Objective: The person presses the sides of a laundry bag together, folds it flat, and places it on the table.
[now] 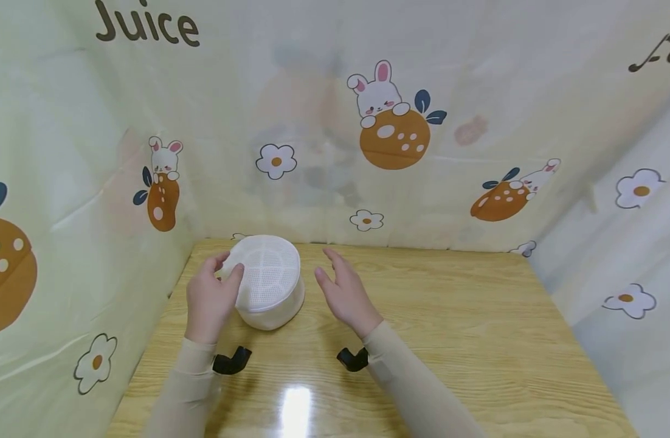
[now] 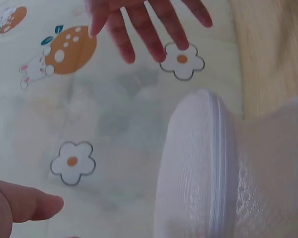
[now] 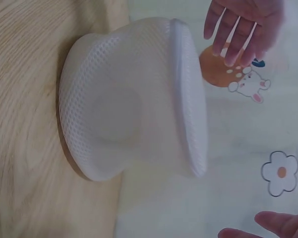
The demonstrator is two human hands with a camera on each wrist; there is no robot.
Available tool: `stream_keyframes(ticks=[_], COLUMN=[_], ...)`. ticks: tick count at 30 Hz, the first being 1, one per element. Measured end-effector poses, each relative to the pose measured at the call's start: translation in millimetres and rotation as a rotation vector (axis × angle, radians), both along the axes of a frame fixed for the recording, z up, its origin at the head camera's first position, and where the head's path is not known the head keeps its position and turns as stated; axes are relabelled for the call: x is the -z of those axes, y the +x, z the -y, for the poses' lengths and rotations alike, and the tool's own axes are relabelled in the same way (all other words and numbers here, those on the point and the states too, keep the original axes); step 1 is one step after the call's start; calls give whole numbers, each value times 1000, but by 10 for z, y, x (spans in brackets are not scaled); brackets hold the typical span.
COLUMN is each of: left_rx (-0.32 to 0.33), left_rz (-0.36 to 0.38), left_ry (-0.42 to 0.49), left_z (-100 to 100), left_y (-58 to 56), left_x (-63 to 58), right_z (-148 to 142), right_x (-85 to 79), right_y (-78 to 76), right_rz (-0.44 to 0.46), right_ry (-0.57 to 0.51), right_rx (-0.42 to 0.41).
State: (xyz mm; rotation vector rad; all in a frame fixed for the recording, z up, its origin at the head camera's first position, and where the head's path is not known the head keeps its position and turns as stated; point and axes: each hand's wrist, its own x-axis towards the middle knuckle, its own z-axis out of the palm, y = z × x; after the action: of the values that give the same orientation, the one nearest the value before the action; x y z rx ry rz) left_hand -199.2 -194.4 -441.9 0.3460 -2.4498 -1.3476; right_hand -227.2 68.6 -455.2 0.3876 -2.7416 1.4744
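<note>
Nearer than the white mesh bag (image 1: 266,274), your sleeves (image 1: 414,380) run off the bottom of the head view. Your left hand (image 1: 209,301) is at the bag's left side, fingers relaxed and parted; its thumb overlaps the rim, contact hard to judge. Your right hand (image 1: 346,295), fingers loosely straight, hovers right of the bag, apart from it. The bag stands on the wooden tabletop (image 1: 450,340), which stretches far to its right but ends just behind it. The bag's inside is hard to make out. Behind rises a printed sheet (image 1: 324,91).
</note>
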Motion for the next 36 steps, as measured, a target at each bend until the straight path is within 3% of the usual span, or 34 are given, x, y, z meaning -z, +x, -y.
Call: stream_keyframes(ticks=[3, 6, 18, 27, 36], left_rx=[-31, -18, 173, 213, 262], left_rz=[26, 73, 277, 314, 345], left_ry=[-3, -7, 25, 117, 181], left_z=[105, 216, 458, 533, 550], left_y=[-85, -179, -484, -635, -753], left_x=[10, 30, 200, 314, 407], right_z=[53, 118, 385, 481, 572], right_x=[41, 68, 140, 238, 322], right_y=[-83, -153, -310, -450, -574], right_rz=[17, 44, 229, 292, 360], right_ry=[-28, -60, -116, -130, -292], right_rx=[9, 26, 92, 85, 55])
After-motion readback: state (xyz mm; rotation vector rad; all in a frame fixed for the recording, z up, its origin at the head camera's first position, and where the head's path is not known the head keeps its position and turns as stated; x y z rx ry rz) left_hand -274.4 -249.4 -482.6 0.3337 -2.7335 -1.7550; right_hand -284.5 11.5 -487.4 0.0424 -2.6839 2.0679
